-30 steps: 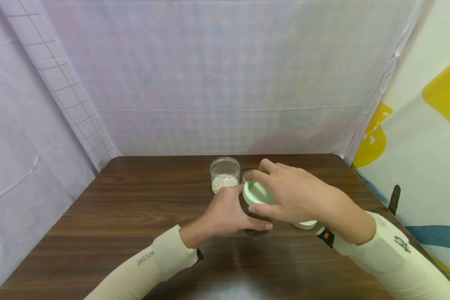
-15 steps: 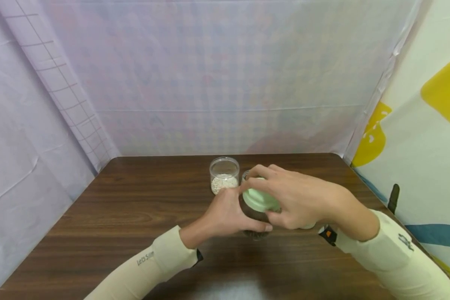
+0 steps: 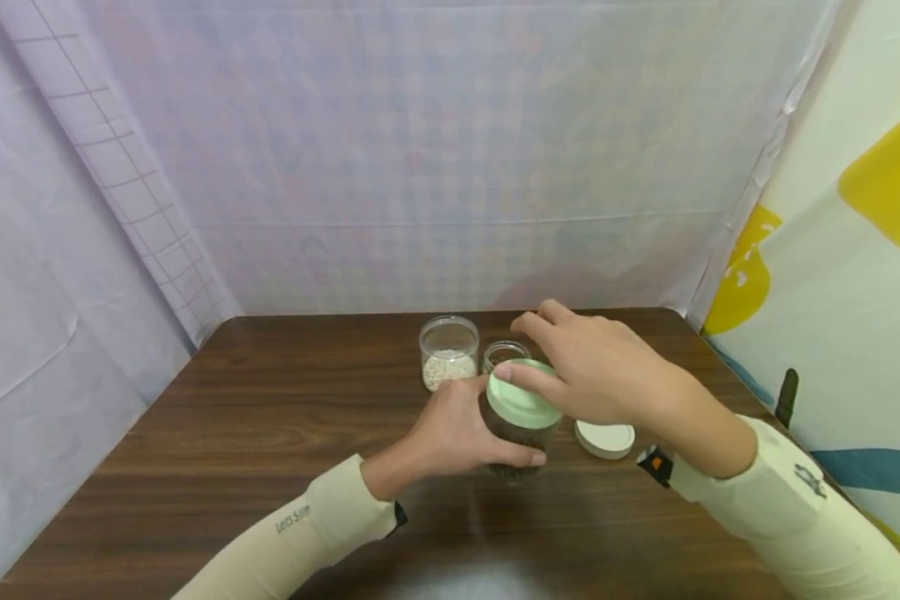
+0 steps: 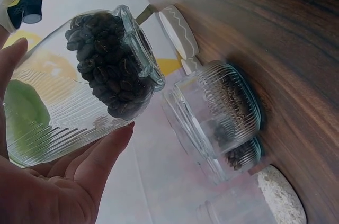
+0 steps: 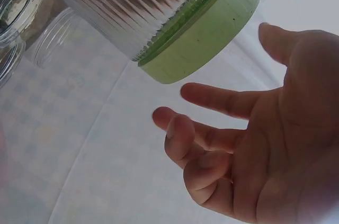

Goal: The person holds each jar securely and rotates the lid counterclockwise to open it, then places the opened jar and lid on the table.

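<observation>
My left hand (image 3: 457, 429) grips a ribbed glass jar (image 4: 108, 65) part filled with dark beans, thumb at the near side. A green lid (image 3: 527, 404) sits on top of that jar. In the left wrist view the jar's base hangs above the table. Over the lid is my right hand (image 3: 596, 371), its thumb overlapping the lid's top in the head view. From the right wrist, the fingers of the right hand (image 5: 249, 139) stand spread and loosely bent, a gap between them and the green lid (image 5: 206, 33).
Behind the held jar stand small open glass jars (image 4: 212, 107) with dark contents. To their left is a clear tub (image 3: 450, 367) with pale flakes. A white lid (image 3: 606, 440) lies right of the jar on the brown table (image 3: 285, 433). Cloth hangs behind and at both sides.
My right hand gripped and turned about the green lid, then let go and rose a little. The white lid shows fully again. My left hand stays round the jar.
</observation>
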The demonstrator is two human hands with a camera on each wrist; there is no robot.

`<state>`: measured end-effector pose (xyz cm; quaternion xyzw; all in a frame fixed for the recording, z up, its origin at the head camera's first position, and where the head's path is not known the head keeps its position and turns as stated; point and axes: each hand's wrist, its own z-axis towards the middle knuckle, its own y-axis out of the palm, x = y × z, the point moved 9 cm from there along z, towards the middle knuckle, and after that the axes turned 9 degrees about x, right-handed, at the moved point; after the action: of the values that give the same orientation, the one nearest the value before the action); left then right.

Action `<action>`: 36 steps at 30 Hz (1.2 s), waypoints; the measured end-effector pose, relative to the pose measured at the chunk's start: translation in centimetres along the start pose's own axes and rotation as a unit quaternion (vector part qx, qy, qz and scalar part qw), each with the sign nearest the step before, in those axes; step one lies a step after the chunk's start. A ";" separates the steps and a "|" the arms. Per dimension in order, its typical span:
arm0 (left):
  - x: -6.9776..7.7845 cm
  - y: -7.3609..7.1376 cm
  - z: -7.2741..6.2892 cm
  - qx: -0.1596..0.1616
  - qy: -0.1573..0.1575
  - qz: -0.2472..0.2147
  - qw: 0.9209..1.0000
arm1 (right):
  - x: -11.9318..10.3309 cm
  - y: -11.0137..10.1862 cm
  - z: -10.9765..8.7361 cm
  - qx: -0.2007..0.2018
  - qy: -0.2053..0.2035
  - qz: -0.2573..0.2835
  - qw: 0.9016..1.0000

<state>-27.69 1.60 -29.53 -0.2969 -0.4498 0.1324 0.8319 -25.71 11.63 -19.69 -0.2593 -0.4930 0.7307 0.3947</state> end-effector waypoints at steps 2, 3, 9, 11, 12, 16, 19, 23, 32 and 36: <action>0.0 0.1 0.0 -0.001 -0.001 0.004 1.000 | 0.0 0.1 -0.1 -0.005 0.004 -0.011 1.000; -0.1 0.1 0.0 -0.001 -0.003 0.005 1.000 | -0.1 0.1 -0.2 -0.008 0.003 -0.015 1.000; 0.0 0.4 0.1 -0.012 -0.004 -0.001 1.000 | -1.0 0.7 -0.6 -0.038 -0.027 -0.016 0.999; 0.2 0.5 0.1 -0.016 0.001 -0.002 1.000 | -1.4 1.0 -0.6 -0.044 -0.045 -0.012 0.998; 0.2 0.5 0.1 -0.017 0.002 -0.001 1.000 | -1.5 1.1 -0.5 -0.044 -0.056 -0.011 0.997; 0.3 0.6 0.2 -0.018 0.003 0.006 1.000 | -1.9 1.2 -0.6 -0.038 -0.096 0.000 0.995; 0.1 0.6 0.2 -0.016 -0.005 0.008 1.000 | -2.1 1.0 -0.9 -0.040 -0.119 0.014 0.992; 0.0 0.6 0.2 -0.010 -0.010 0.010 1.000 | -2.3 1.0 -1.3 -0.054 -0.133 0.031 0.989; -0.2 0.7 0.1 -0.002 -0.009 0.023 1.000 | -2.6 1.2 -1.6 -0.081 -0.150 0.066 0.983; -0.2 0.7 0.1 -0.001 -0.010 0.022 1.000 | -2.7 1.2 -1.7 -0.083 -0.154 0.077 0.981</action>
<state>-27.89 2.12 -30.08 -0.3059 -0.4514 0.1533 0.8241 -23.29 10.04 -21.47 -0.2126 -0.5855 0.7467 0.2332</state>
